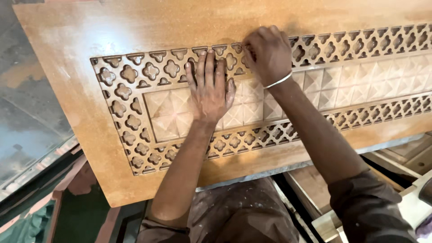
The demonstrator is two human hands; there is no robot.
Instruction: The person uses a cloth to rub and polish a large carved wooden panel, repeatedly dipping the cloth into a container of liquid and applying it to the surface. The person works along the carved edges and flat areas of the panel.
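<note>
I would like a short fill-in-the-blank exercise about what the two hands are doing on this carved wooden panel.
1. The left hand lies ____ on the carved panel, fingers stretched out.
2. The right hand is curled over the border of ____ -shaped cutouts.
3. A thin silver bangle sits on the ____ wrist.
4. The panel's middle strip is carved into rows of small raised ____.

Missing words: flat; clover; right; pyramids
</note>
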